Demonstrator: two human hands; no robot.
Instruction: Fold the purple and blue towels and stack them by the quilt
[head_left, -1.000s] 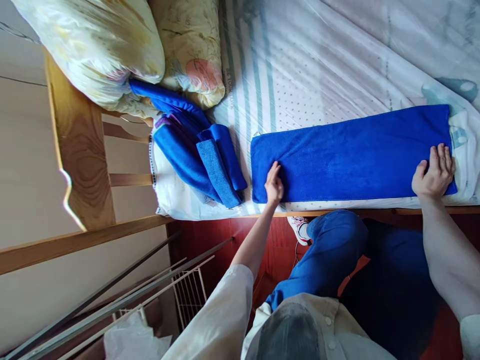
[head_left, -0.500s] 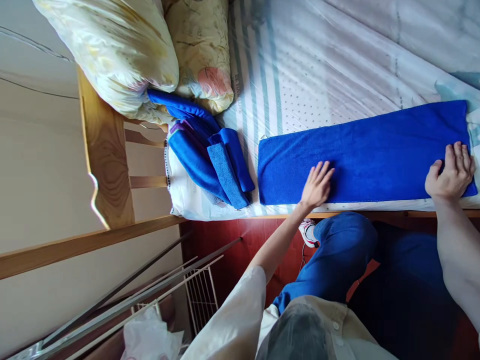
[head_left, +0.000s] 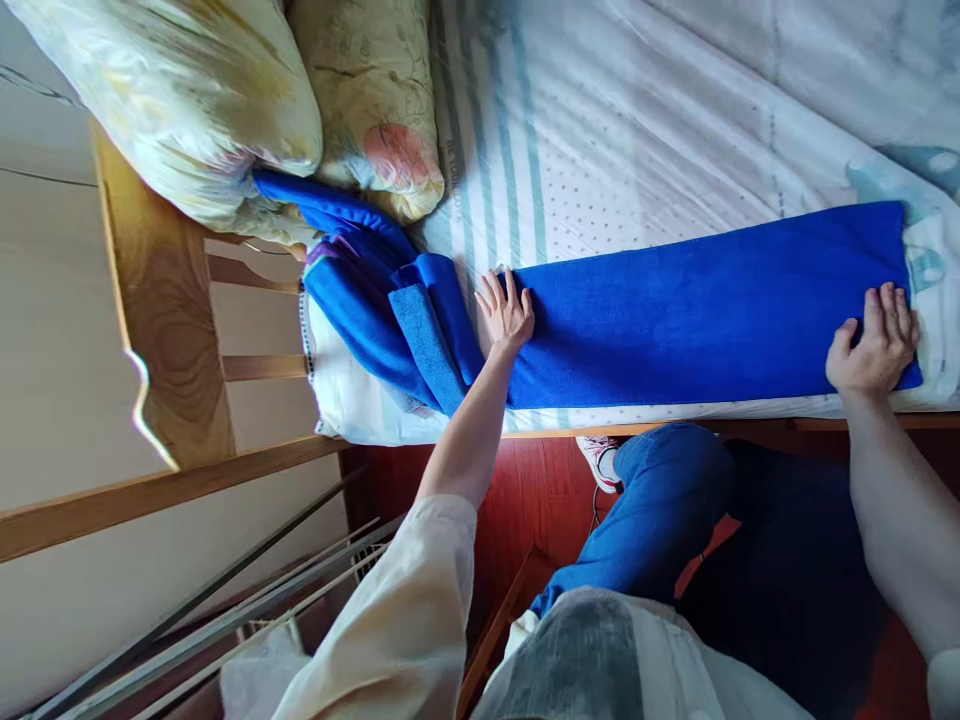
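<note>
Blue towel [head_left: 705, 310] flat on bed [head_left: 637, 130] nr front edge, L hand [head_left: 508, 318] at its L end w/ fingers spread, R hand [head_left: 874, 345] on R end, fingers slightly parted, neither gripping.

The towel [head_left: 697, 315] is a deep, even blue, with a soft matt nap and a fine line of stitching along its long edges. It lies spread out as a long, narrow strip, flat on the bed [head_left: 637, 150], its length running along the bed's near edge and close to it. The near long side is almost straight; the far one slants, so the strip looks broader toward the right. Most of the surface is smooth (a few faint creases show near the far right corner). The left end is partly covered, so its outline there cannot be fully seen. The right end finishes in a short, slightly slanting edge.
</note>
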